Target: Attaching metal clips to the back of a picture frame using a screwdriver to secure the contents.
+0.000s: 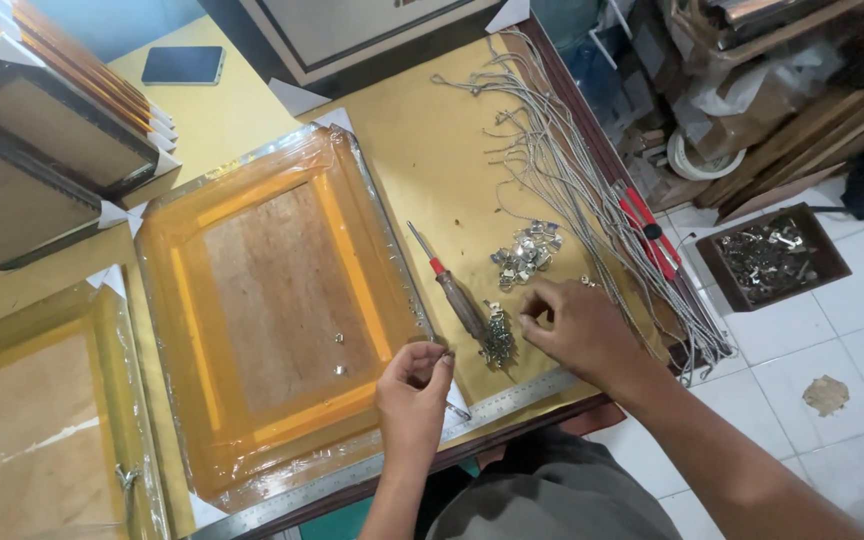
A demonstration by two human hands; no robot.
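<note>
A picture frame wrapped in clear plastic [282, 310] lies back-up on the yellow table. My left hand [412, 385] hovers at its lower right corner, fingertips pinched on a small metal piece at the frame's edge. My right hand [572, 325] rests further right, its fingers in a small heap of screws [498, 335]. Between the hands lies a screwdriver with a red and dark handle [452, 293]. A pile of small metal hanger clips [527, 253] sits just beyond.
A bundle of grey wire cords [562, 170] and red-handled pliers [647, 235] lie along the table's right edge. A steel ruler [352, 475] runs along the front edge. More wrapped frames [32, 430] lie left; stacked frames [42, 130], a phone [183, 65]; a box of hardware [772, 255] on the floor.
</note>
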